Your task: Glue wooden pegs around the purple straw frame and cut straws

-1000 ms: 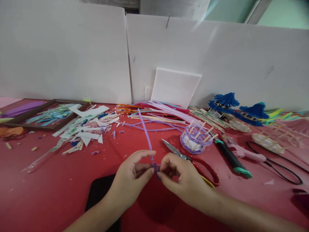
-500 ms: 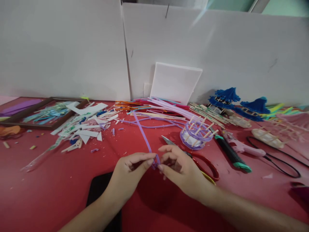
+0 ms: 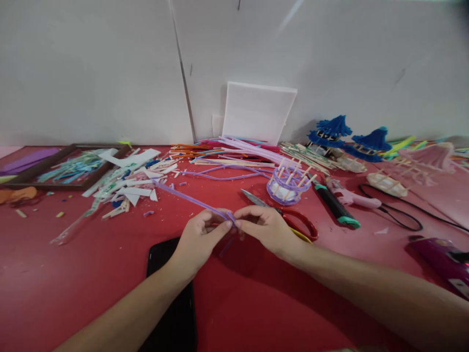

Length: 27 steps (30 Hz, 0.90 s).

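Observation:
A purple pipe cleaner is pinched between both hands near the middle of the view. My left hand is closed on it with thumb and forefinger; my right hand grips its bent end, fingertips almost touching the left ones. From there a long straight part stretches up and to the left, and a thin part hangs below the fingers. Just beyond my right hand lie scissors with red handles. Behind them stands a small round frame of purple pipe cleaner and wooden sticks.
A black phone lies under my left forearm. White scraps and a brown frame are at the left. To the right are a black-green tool, a pink glue gun with its cable, and blue roofed models.
The pipe cleaner's long part has swung down to the left. Both hands appear slightly higher, fingertips closer together. The view has shifted, and a purple device shows more fully at the right.

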Each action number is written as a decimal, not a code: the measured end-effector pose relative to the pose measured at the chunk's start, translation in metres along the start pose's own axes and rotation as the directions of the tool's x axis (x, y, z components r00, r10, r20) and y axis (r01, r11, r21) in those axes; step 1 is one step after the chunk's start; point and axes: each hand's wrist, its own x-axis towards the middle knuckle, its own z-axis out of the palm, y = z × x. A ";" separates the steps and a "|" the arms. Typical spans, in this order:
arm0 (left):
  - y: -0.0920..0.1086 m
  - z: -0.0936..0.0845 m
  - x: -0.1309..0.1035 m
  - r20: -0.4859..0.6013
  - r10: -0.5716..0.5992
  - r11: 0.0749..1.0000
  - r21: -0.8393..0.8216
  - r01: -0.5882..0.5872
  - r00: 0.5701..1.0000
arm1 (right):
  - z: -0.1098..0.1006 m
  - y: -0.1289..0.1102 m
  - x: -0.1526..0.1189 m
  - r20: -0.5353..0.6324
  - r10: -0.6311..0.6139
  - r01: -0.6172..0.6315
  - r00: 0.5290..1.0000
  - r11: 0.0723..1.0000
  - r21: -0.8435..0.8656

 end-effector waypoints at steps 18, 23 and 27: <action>0.006 0.006 -0.010 0.142 0.047 0.971 0.226 -0.078 0.989 | -0.010 -0.006 -0.025 0.113 -0.305 0.323 0.946 0.835 -0.446; 0.002 0.006 -0.008 0.049 0.092 0.981 0.168 -0.099 0.995 | -0.012 -0.006 -0.026 0.234 -0.405 0.465 0.884 0.711 -0.528; 0.000 0.006 -0.008 0.094 0.037 0.998 0.051 -0.042 0.995 | -0.012 -0.003 -0.028 0.203 -0.461 0.489 0.864 0.673 -0.555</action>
